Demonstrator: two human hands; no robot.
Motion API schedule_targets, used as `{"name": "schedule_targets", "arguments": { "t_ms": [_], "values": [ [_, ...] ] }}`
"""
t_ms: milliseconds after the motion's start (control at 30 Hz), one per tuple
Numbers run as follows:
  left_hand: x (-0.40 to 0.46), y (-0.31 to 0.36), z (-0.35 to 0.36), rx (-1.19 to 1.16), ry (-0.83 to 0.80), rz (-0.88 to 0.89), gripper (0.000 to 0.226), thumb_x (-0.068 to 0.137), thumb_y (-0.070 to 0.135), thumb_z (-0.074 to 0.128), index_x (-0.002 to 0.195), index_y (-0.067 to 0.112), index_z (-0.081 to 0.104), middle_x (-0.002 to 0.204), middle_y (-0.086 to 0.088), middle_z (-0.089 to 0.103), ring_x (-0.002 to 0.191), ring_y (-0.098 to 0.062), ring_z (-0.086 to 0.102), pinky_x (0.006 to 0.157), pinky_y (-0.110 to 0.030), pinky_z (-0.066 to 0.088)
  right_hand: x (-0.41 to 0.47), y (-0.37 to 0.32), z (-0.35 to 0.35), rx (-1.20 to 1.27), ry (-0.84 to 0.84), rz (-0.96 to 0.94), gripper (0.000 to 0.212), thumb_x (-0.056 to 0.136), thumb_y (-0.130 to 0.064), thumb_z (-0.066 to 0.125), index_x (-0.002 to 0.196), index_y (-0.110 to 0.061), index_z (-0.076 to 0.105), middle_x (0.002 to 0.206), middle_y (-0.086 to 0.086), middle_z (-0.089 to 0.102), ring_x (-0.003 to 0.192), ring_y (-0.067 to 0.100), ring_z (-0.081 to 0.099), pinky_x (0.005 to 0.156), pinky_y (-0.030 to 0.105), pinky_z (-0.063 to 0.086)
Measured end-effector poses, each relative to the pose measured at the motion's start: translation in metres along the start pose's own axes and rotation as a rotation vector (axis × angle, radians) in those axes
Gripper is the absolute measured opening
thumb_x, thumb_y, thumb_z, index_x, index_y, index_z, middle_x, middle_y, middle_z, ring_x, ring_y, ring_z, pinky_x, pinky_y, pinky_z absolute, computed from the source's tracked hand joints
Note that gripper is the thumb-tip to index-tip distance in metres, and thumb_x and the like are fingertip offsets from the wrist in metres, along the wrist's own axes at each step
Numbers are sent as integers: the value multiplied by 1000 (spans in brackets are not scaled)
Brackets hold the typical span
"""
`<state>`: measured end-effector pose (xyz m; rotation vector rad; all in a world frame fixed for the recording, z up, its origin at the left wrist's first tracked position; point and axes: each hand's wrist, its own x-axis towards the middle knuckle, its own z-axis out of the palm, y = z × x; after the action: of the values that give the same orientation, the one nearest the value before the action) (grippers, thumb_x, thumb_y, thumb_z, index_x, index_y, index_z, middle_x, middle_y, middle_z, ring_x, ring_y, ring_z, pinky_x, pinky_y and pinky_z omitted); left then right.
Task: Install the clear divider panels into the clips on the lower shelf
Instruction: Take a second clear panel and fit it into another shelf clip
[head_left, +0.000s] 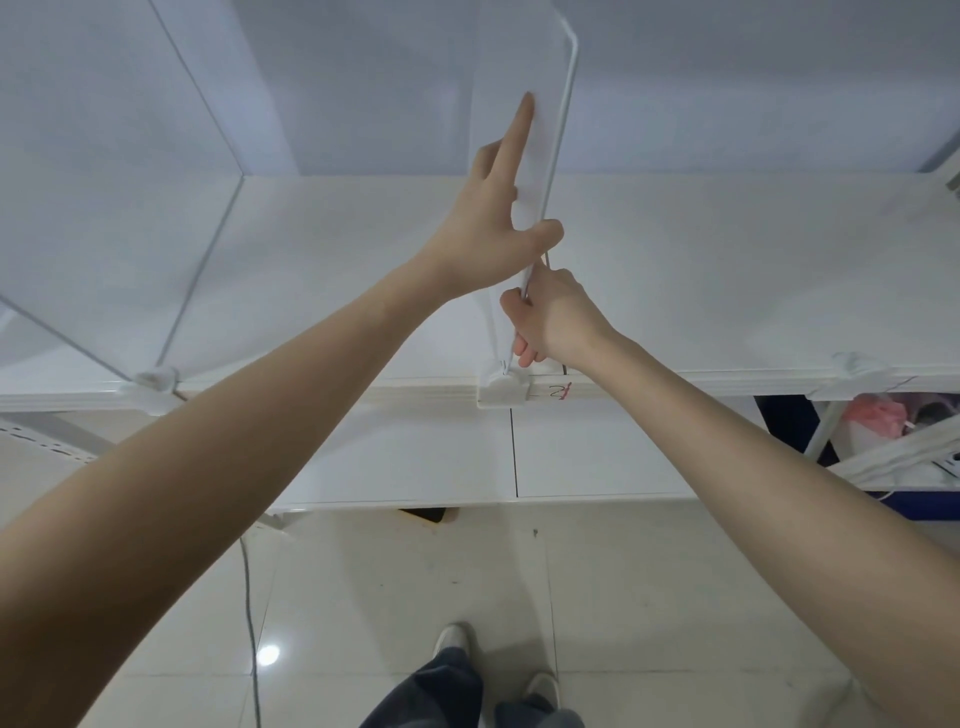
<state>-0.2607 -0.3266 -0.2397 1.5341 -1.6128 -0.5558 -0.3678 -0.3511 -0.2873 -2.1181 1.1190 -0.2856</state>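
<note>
A clear divider panel (556, 119) stands upright on the white shelf (701, 270), its lower front corner in a white clip (503, 389) on the shelf's front rail. My left hand (493, 218) lies flat against the panel's left face, index finger stretched upward, thumb hooked round the front edge. Just below it, my right hand (553, 317) pinches that same front edge above the clip. Another clear panel (104, 182) stands at the left in its own clip (153, 382). A third clip (852, 366) sits on the rail at the right with no panel visible in it.
A lower white shelf (597, 457) juts out beneath the rail. At the far right, a blue bin (919, 506) holds white rails and a pink bag. A thin cable (249, 613) runs down the tiled floor, and my shoes and trouser legs show at the bottom.
</note>
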Motion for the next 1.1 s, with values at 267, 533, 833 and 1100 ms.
{"name": "schedule_targets", "arguments": {
  "t_ms": [267, 533, 833, 1100],
  "values": [
    [0, 23, 2, 711, -18, -253, 74, 84, 13, 49, 148, 7, 11, 94, -8, 49, 77, -30, 50, 67, -33, 37, 3, -2, 0, -32, -58, 27, 26, 96, -23, 29, 86, -7, 48, 71, 19, 66, 60, 35, 69, 66, 39, 59],
    [4, 19, 8, 393, -243, -465, 8, 91, 9, 32, 97, 7, 27, 39, -3, 57, 36, -19, 54, 46, -23, 46, 7, -1, 4, 4, -169, 85, 19, 82, -8, 21, 74, -13, 38, 57, 13, 60, 55, 35, 66, 54, 31, 56],
    [0, 9, 4, 297, -270, -549, 20, 94, 10, 28, 108, 4, 41, 60, -11, 64, 51, -26, 61, 71, -31, 56, 11, -11, 6, -3, -246, 171, 22, 84, -13, 23, 87, -5, 43, 64, 15, 62, 60, 34, 64, 60, 34, 57],
    [-2, 12, 11, 260, -276, -574, 37, 94, 7, 26, 131, 2, 24, 60, -12, 62, 47, -24, 57, 66, -30, 54, 8, -12, 2, 62, -298, 226, 18, 80, -10, 24, 69, -11, 38, 75, 24, 62, 63, 37, 65, 64, 39, 57]
  ]
}}
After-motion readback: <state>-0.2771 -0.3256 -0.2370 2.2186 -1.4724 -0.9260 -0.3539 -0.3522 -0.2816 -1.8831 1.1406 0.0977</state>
